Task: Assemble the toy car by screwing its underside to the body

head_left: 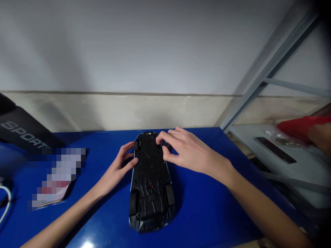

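A toy car [150, 172] lies upside down on the blue table [212, 210], its black underside facing up and its wheels showing. At the car's upper left side, my left hand [121, 165] rests with thumb and fingers against the edge, holding it. My right hand [181, 146] reaches over the upper right side, thumb and index finger closed around the black wheel [167, 145] there. Both wheels at the near end are untouched.
On the left are a dark box [23, 129] marked SPORT, a blurred-out flat item [60, 179] and a white cable [9, 199]. A metal frame [258, 86] stands right; beyond it a grey surface [248, 137] holds a dark flat object [275, 150], near another person's hand [320, 136].
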A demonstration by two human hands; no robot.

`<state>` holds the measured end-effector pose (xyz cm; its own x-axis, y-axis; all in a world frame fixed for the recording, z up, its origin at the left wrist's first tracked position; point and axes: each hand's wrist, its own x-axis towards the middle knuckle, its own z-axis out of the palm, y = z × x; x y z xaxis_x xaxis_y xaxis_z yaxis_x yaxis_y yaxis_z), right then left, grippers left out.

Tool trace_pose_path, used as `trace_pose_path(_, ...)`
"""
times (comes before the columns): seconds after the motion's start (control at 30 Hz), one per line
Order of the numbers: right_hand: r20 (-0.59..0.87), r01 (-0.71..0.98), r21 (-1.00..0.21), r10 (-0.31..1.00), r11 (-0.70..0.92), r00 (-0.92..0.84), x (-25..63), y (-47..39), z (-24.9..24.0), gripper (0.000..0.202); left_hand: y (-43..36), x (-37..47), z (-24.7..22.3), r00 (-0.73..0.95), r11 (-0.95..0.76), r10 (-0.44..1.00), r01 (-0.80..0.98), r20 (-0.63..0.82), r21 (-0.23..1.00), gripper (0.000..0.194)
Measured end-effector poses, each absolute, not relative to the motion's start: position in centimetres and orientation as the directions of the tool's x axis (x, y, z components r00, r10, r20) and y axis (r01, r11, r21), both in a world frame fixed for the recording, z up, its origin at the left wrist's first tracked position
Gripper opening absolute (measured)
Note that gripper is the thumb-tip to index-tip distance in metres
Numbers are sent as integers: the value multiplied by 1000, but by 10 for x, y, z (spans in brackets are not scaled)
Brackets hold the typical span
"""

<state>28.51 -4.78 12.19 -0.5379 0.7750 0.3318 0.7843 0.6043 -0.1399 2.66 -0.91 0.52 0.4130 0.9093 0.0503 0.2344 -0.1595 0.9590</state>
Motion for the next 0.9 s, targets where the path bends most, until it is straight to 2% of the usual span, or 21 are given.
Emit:
trace_pose_path(0.27,336,790,-144,780,596,-528,284,-48,122,16,-9,27,3,412,-172,909,251,56,952,53)
trace_pose_path(0.4,327,843,-117,822,526,-467,284,-49,122,17,-8,27,2,410,-171,910,247,57,954,55)
trace_pose_path(0.53,348,799,-142,785,585,-513,284,-49,122,15,-8,27,2,408,-167,912,250,52,954,56)
trace_pose_path(0.9,324,835,-148,824,530,-466,283,-49,122,14,-9,27,2,404,-178,912,257,62,950,55)
